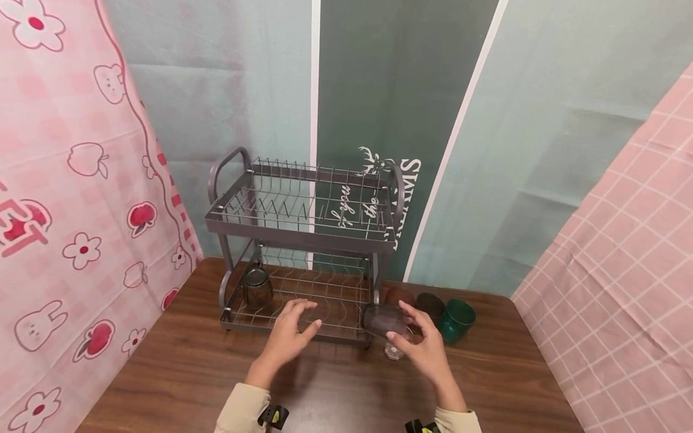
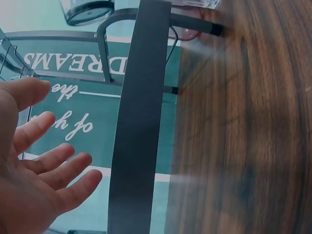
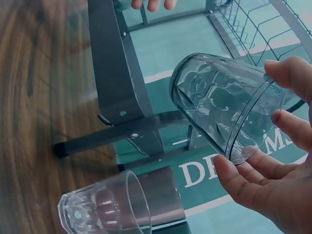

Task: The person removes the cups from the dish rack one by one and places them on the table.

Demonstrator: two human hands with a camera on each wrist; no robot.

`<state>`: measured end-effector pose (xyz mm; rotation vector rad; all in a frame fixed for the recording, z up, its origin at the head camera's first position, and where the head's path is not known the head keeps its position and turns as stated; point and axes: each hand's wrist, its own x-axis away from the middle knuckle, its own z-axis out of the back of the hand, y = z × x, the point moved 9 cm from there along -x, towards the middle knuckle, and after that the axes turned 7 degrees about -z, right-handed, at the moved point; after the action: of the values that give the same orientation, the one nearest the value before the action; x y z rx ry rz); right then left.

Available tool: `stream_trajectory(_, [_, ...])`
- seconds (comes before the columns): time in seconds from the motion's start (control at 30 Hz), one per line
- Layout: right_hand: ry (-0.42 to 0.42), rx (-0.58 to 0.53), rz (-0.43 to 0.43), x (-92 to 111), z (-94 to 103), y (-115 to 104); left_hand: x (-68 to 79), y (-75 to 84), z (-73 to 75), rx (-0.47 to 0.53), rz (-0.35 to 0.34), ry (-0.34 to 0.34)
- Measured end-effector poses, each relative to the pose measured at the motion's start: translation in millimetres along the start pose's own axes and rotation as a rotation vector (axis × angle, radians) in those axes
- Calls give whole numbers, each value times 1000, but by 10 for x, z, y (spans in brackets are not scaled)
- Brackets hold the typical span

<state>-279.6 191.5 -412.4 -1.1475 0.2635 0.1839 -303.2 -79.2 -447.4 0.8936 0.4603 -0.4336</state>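
Observation:
My right hand [image 1: 428, 352] holds a dark grey see-through glass tumbler [image 1: 381, 320] by its rim end, thumb and fingers spread round it. Tilted on its side, the tumbler [image 3: 214, 100] has its base towards the rack in the right wrist view. In front of the lower tier of a grey two-tier dish rack [image 1: 300, 239], my left hand [image 1: 287, 337] hovers with relaxed fingers and nothing in it. Another dark glass [image 1: 257, 290] stands upside down at the left end of that lower tier.
Right of the rack on the wooden table [image 1: 335, 385] stand a clear glass [image 3: 105, 207], a reddish cup [image 1: 399, 296], a dark brown cup [image 1: 431, 305] and a green cup [image 1: 458, 322]. A grey-green curtain [image 1: 400, 78] hangs behind; pink cloths flank both sides.

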Motion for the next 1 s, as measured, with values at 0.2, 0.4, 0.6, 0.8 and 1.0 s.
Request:
stream_trajectory(0.2, [23, 48, -9, -37, 90, 194, -27, -60, 84, -48, 23, 4])
stream_trajectory(0.4, [34, 79, 5, -47, 175, 167, -42, -101, 179, -88, 49, 10])
stream_trajectory(0.6, [57, 131, 61, -36, 231, 91, -80, -121, 259, -115, 48, 14])
stream_trajectory(0.8, [92, 230, 48, -32, 310, 88, -111, -126, 311, -164, 25, 11])
stream_trajectory(1.0, [122, 268, 43, -37, 427, 121, -125, -125, 357, -224, 8, 15])
